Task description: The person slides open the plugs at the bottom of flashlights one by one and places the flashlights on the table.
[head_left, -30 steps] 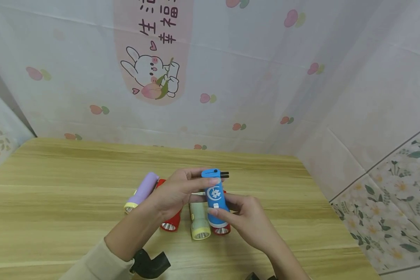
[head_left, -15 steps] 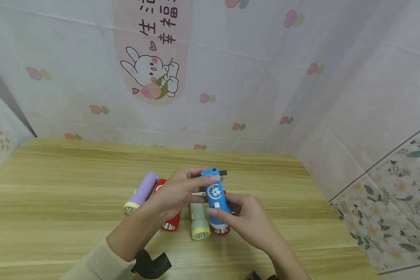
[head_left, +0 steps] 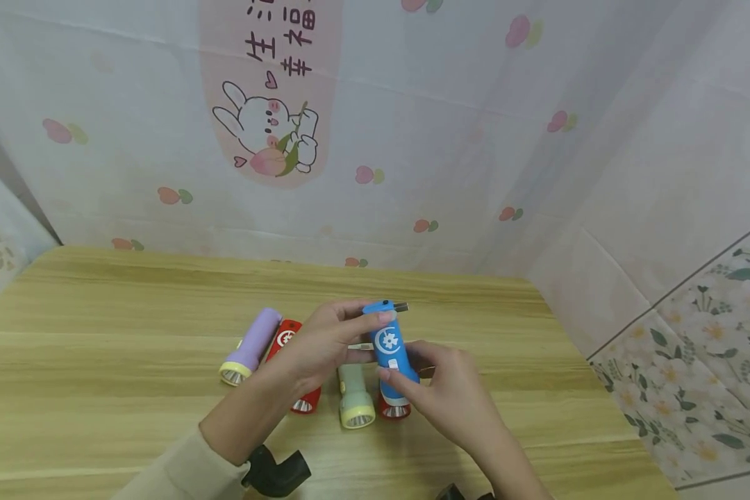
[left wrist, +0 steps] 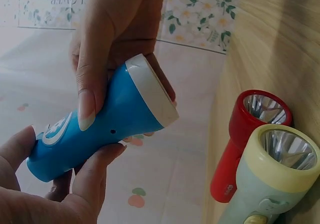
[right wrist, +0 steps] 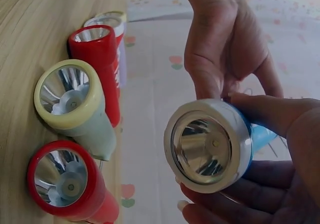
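A blue flashlight (head_left: 389, 342) with a white rim and a flower logo is held tilted above the table by both hands. My left hand (head_left: 325, 340) grips its tail end, thumb on top, near the thin metal plug prongs (head_left: 402, 307) that stick out to the right. Lower down, my right hand (head_left: 444, 382) holds the body by the lamp head, its thumb beside the white switch (head_left: 393, 363). The left wrist view shows the blue flashlight (left wrist: 107, 119) from the side. In the right wrist view its lamp head (right wrist: 202, 146) faces the camera, unlit.
On the wooden table (head_left: 131, 417) lie a purple flashlight (head_left: 259, 337), a red flashlight (head_left: 285, 337) partly behind the left arm, and a pale green flashlight (head_left: 353, 399). Another red flashlight (head_left: 395, 410) lies beneath the blue one. A patterned curtain (head_left: 444, 153) hangs behind.
The blue flashlight has rolled slightly and shifted a little right; its two prongs, seen apart earlier, now overlap. Both hands keep their hold.
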A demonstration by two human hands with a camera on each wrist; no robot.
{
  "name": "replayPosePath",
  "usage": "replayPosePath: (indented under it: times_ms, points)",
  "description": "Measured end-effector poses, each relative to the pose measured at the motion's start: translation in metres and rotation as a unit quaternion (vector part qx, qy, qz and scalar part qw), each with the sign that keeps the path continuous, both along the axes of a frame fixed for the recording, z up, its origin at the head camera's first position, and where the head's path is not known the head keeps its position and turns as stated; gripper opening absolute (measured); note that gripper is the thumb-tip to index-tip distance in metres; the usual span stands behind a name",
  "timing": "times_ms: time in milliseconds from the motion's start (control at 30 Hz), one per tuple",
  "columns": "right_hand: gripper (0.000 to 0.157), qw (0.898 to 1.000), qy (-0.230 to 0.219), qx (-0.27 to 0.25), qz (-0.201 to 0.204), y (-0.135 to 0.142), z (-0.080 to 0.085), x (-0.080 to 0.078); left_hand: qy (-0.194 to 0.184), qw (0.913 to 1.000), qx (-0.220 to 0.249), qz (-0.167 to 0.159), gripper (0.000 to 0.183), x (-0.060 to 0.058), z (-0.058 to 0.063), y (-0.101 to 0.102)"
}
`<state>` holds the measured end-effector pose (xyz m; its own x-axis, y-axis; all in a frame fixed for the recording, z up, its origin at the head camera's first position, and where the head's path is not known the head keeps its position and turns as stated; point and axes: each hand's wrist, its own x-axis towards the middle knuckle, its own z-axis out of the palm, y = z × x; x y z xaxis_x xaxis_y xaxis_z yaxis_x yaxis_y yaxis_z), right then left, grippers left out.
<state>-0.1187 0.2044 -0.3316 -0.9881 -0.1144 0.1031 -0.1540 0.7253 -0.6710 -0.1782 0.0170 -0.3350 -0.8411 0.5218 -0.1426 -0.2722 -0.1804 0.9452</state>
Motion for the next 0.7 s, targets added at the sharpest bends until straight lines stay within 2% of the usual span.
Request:
replayPosePath:
  times_ms: [133,300,467,700]
  points:
    - [0.027,0.999,0.023,0.019,-0.029,-0.002,0.002,0.0,-0.007,0.9999,-0.006,0.01,0.057,-0.003,-0.003,0.004]
    - [0.026,0.998,0.031,0.036,-0.044,-0.002,0.004,0.004,-0.003,0.9996,-0.021,0.02,0.053,-0.005,-0.008,0.008]
    - [0.023,0.998,0.023,0.053,-0.038,0.007,0.005,0.01,0.022,0.9963,-0.08,0.023,0.045,-0.006,-0.009,0.017]
    - [0.029,0.996,-0.006,0.067,-0.056,0.022,0.006,0.014,0.069,0.9842,-0.163,-0.008,0.044,-0.013,-0.001,0.031]
